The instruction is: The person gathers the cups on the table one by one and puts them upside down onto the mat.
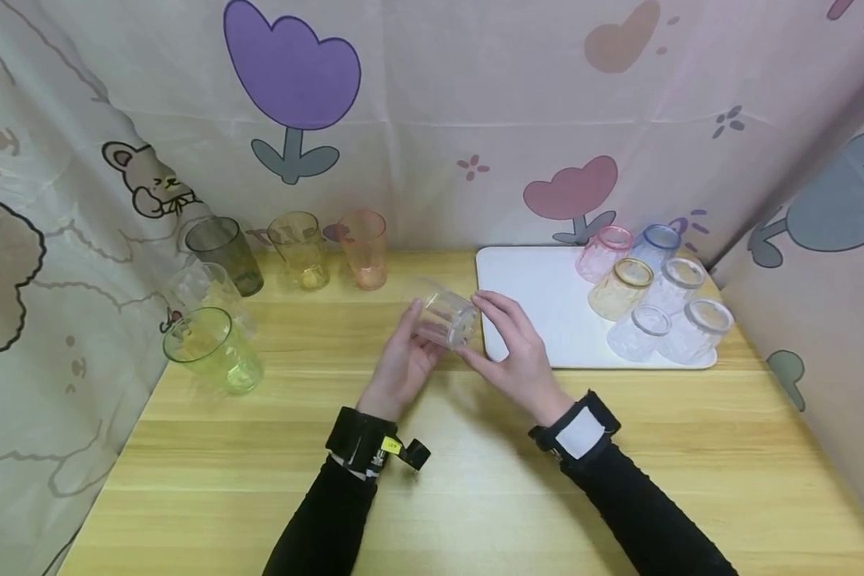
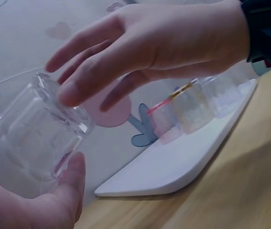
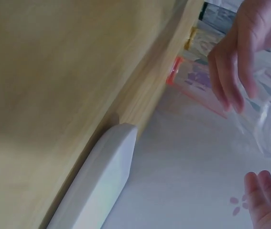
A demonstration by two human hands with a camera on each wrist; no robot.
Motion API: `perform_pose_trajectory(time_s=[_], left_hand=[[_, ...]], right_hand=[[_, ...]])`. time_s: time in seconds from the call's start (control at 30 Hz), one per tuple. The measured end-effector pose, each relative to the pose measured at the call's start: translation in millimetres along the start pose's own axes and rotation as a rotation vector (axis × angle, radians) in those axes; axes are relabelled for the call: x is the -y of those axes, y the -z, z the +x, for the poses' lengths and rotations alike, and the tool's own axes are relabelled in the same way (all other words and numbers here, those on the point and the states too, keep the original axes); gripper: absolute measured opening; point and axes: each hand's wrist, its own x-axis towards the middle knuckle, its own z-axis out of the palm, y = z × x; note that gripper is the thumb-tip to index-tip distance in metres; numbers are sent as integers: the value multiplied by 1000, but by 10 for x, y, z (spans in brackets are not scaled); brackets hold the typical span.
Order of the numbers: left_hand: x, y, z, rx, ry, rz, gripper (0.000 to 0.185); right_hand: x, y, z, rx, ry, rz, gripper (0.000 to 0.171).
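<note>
My left hand [image 1: 403, 368] grips a clear drinking glass [image 1: 446, 318] by its side, in front of the white tray. The glass is tipped over, its thick base facing right toward my right hand [image 1: 514, 356]. Fingers and thumb of the right hand are spread around the base end. In the left wrist view, that right hand [image 2: 145, 45] reaches over the base of the glass [image 2: 39, 129] with loosely bent fingers. From the right wrist, the left fingers [image 3: 231, 71] lie along the glass wall, while the right fingertips [image 3: 264, 191] stand apart from it.
On the white tray [image 1: 526, 312], a pink glass [image 1: 605, 254], a blue one [image 1: 655, 246], a yellow one [image 1: 621, 290] and several clear ones stand upside down. At left stand upright grey [image 1: 225, 256], amber [image 1: 300, 252], orange [image 1: 363, 252], clear [image 1: 209, 292] and green [image 1: 216, 352] glasses.
</note>
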Motion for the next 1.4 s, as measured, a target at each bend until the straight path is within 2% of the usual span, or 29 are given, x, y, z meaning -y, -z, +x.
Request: perform_pose_trajectory(time_s=[0.27, 0.6, 0.87, 1.13, 1.3, 1.4], left_hand=[[81, -46, 9, 14, 22, 8, 71], [134, -56, 5, 46, 51, 5, 68], [144, -62, 5, 59, 50, 46, 77], [159, -55, 33, 123, 65, 100, 83], [182, -77, 51, 154, 56, 189, 66], [208, -123, 67, 115, 30, 249, 49]], right_hand=[[14, -33, -24, 23, 58, -54, 83], [12, -28, -56, 38, 71, -38, 74], [-36, 34, -19, 2, 76, -17, 74], [-60, 142, 97, -15, 77, -12, 71], [-88, 257, 212, -36, 80, -53, 70], [-115, 355, 298, -51, 69, -83, 69]])
